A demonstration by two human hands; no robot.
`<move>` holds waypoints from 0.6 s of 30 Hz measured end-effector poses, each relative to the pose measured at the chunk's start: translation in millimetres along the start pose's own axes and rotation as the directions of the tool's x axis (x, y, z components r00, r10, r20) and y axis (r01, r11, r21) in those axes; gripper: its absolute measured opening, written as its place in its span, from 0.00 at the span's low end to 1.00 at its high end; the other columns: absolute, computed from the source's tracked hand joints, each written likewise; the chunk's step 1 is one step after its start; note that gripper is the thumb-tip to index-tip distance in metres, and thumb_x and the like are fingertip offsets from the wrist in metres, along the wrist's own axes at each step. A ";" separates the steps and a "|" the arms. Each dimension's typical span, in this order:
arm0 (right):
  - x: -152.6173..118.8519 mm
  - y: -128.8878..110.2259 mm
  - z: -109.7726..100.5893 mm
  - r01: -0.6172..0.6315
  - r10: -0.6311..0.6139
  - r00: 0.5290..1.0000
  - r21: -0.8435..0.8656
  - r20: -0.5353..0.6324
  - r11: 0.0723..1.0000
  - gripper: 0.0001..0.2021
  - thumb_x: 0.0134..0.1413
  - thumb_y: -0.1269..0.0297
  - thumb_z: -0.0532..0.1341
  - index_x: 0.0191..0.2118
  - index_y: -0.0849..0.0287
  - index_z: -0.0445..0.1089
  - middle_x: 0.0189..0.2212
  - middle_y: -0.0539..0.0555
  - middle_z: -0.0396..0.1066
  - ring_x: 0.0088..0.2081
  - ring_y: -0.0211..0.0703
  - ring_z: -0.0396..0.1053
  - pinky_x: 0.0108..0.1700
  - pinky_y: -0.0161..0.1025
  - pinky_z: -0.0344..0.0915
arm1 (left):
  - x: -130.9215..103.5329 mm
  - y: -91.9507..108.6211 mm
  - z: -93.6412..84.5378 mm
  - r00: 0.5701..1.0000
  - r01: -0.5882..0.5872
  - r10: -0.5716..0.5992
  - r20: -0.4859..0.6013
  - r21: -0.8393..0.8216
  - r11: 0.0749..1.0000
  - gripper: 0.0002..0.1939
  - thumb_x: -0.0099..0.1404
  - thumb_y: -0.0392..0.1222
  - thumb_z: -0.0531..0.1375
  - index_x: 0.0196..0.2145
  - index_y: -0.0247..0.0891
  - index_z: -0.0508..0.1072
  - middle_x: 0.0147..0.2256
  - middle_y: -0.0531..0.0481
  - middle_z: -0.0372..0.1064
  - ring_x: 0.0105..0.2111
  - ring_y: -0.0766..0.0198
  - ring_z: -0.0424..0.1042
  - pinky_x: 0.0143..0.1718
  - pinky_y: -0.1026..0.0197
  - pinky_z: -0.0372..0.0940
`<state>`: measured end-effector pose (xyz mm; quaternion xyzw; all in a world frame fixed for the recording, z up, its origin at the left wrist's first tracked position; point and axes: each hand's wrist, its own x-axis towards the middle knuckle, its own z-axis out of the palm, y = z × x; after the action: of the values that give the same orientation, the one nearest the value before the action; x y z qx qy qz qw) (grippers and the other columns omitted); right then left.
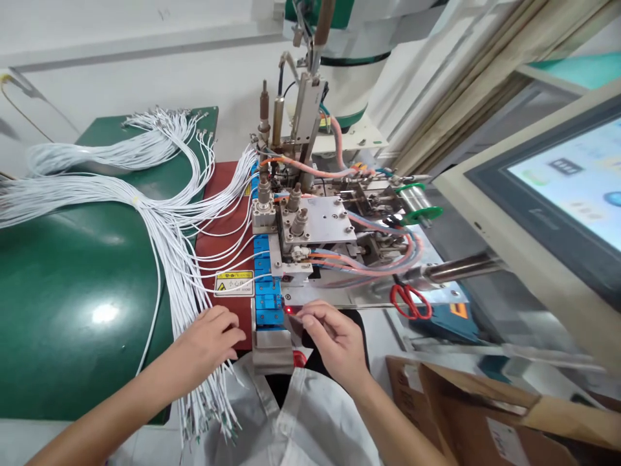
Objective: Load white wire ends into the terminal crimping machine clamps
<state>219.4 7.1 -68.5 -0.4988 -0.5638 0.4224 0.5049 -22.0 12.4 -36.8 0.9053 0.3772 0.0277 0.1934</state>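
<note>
Over on the right, a touchscreen panel (577, 188) glows in its beige frame, tilted towards the machine. Red-handled scissors (411, 301) lie below the metal plate, an open cardboard box (485, 414) sits at lower right, and a yellow warning label (234, 283) shows on the red mat (218, 243)

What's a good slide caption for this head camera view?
Left hand on white wires, right hand pinching a small dark piece at the blue blocks of a bench machine.
</note>
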 end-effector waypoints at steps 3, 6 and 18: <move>0.0 0.5 -0.7 0.016 -0.016 1.000 -0.019 -0.011 1.000 0.07 0.53 0.65 0.56 0.27 0.58 0.69 0.25 0.52 0.69 0.28 0.40 0.67 0.31 0.36 0.64 | 3.3 -1.9 -5.3 0.998 -0.053 0.047 0.052 0.115 0.992 0.02 0.58 0.36 0.60 0.30 0.39 0.69 0.36 0.50 0.64 0.39 0.59 0.62 0.40 0.56 0.56; -0.3 1.1 -2.7 0.019 -0.020 0.999 -0.040 -0.029 0.999 0.07 0.53 0.65 0.57 0.27 0.58 0.69 0.25 0.52 0.69 0.28 0.40 0.67 0.30 0.36 0.64 | 6.8 -3.0 -11.5 0.988 -0.109 0.090 0.126 0.154 0.982 0.05 0.58 0.37 0.61 0.25 0.37 0.68 0.31 0.51 0.63 0.34 0.61 0.61 0.37 0.57 0.54; -4.4 3.2 -10.0 -0.003 -0.001 0.998 -0.070 -0.063 0.998 0.08 0.52 0.62 0.58 0.27 0.57 0.70 0.25 0.53 0.69 0.25 0.40 0.67 0.27 0.35 0.64 | 13.0 4.5 -19.4 0.955 -0.215 0.155 0.251 0.230 0.949 0.07 0.60 0.34 0.57 0.24 0.38 0.68 0.26 0.52 0.63 0.29 0.63 0.62 0.30 0.60 0.55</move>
<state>229.7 3.0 -71.0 -0.5295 -0.5618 0.3867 0.5044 -13.5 24.9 -18.5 0.9512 0.2655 -0.1078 0.1144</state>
